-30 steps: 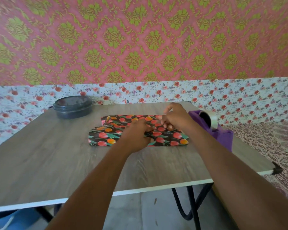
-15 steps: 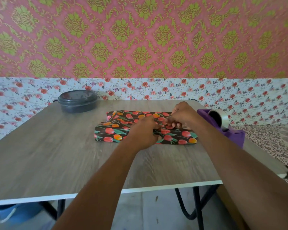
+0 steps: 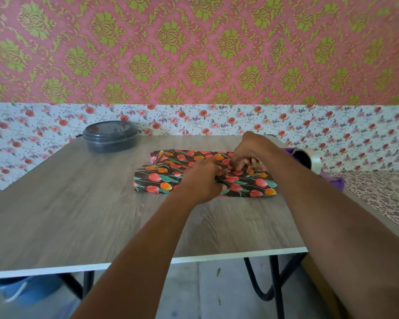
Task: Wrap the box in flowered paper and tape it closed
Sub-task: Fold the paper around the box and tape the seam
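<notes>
A flat box wrapped in dark paper with red and orange tulips [image 3: 161,178] lies on the wooden table [image 3: 78,203], right of its middle. My left hand [image 3: 200,180] rests on top of the paper near its middle and holds the fold down, fingers curled onto it. Just behind it, my right hand [image 3: 249,153] has its fingertips bent down onto the top seam of the paper. Whether a piece of tape is under the fingers cannot be seen. A purple tape dispenser [image 3: 309,162] with a roll of clear tape stands right of the box, partly behind my right forearm.
A dark round lidded container [image 3: 110,135] sits at the table's far left corner. The table stands against a flowered wall. A patterned cloth surface [image 3: 378,192] lies to the right of the table. A blue object [image 3: 25,288] lies on the floor under the table's left front.
Both hands stay on top of the wrapped box, with the right fingers working slightly along the seam. The camera view has shifted a little; the box has not moved.
</notes>
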A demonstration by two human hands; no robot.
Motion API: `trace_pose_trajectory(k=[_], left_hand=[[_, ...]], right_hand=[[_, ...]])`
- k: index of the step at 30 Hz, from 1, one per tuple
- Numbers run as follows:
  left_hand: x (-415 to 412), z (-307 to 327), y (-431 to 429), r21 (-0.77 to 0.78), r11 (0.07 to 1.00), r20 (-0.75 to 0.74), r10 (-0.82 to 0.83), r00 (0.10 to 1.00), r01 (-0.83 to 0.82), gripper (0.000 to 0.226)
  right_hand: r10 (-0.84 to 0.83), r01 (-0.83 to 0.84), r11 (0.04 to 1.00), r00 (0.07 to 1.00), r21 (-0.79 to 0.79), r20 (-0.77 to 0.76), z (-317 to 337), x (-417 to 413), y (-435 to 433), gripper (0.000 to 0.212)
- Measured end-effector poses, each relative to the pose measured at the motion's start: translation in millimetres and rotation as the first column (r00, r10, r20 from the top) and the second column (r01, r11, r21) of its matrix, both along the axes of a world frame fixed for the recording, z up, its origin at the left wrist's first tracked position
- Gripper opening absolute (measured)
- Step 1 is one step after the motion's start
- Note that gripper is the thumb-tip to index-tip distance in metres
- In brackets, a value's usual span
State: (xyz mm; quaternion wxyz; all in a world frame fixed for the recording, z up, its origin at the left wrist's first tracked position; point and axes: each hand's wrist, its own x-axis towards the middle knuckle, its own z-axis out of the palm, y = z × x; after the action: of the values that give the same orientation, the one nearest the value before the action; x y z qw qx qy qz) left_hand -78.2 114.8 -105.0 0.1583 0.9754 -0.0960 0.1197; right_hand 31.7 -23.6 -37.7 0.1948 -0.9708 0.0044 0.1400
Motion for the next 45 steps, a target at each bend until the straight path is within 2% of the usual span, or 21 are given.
trace_pose_trajectory(k=[2,4,7,14,18,19,22,25,29,32,35,39,42,44,45], left_hand=[[0,0,-1,0.007,1.0,-0.007,0.002,1.0,-0.002,0.051],[0,0,-2,0.002,1.0,-0.012,0.01,1.0,-0.01,0.051],[2,-1,-1,0.017,1.0,-0.003,0.001,1.0,-0.001,0.046],[8,-6,2,0.02,0.999,-0.008,-0.026,1.0,0.026,0.048],[8,-6,1,-0.001,1.0,-0.001,-0.016,1.0,0.016,0.047],[8,-6,1,-0.002,1.0,0.002,-0.016,1.0,0.016,0.045],[8,-5,1,0.019,1.0,-0.011,-0.013,1.0,0.013,0.044],[9,-5,1,0.028,0.999,-0.025,-0.015,1.0,0.016,0.047],[9,-5,1,0.028,0.999,-0.028,-0.014,0.999,0.015,0.048],[7,-2,1,-0.018,0.999,-0.032,-0.033,0.999,0.033,0.049],[8,5,-1,-0.113,0.993,-0.041,-0.03,0.999,0.025,0.052],[10,16,-11,-0.165,0.986,-0.108,0.002,0.994,-0.02,0.047],[9,23,-17,-0.14,0.989,-0.099,0.038,0.994,-0.052,0.031],[8,24,-21,-0.13,0.984,-0.107,0.104,0.989,-0.118,0.015],[8,23,-27,-0.142,0.979,-0.096,0.132,0.987,-0.145,0.014]], right_hand=[[0.015,-0.01,0.999,0.995,-0.045,0.098,-1,1,-2,0.028],[0.028,-0.015,0.998,0.972,-0.059,0.231,-5,3,-6,0.039],[0.005,-0.006,1.0,0.976,0.007,0.217,-10,4,-14,0.053],[0.011,-0.006,1.0,0.965,-0.017,0.261,-14,-4,-27,0.062],[0.004,-0.022,0.999,0.928,0.044,0.373,-15,-9,-17,0.038],[-0.005,-0.024,0.997,0.924,0.072,0.381,-19,-10,-14,0.037],[-0.039,0.015,0.997,0.95,0.079,0.311,-29,-15,-18,0.044],[-0.103,0.068,0.981,0.975,0.179,0.197,-28,-22,-27,0.051],[-0.117,0.064,0.966,0.971,0.249,0.207,-20,-26,-26,0.045],[-0.164,0.031,0.934,0.923,0.356,0.348,-19,-34,-35,0.028],[-0.23,-0.076,0.847,0.84,0.527,0.491,-23,-58,-53,0.017],[-0.247,-0.181,0.857,0.676,0.482,0.694,-37,-81,-97,0.01],[-0.343,-0.086,0.868,0.61,0.489,0.715,-47,-82,-135,0.019],[-0.412,0.047,0.863,0.642,0.503,0.647,-55,-80,-158,0.011],[-0.451,0.138,0.857,0.67,0.497,0.59,-59,-78,-172,0.013]])
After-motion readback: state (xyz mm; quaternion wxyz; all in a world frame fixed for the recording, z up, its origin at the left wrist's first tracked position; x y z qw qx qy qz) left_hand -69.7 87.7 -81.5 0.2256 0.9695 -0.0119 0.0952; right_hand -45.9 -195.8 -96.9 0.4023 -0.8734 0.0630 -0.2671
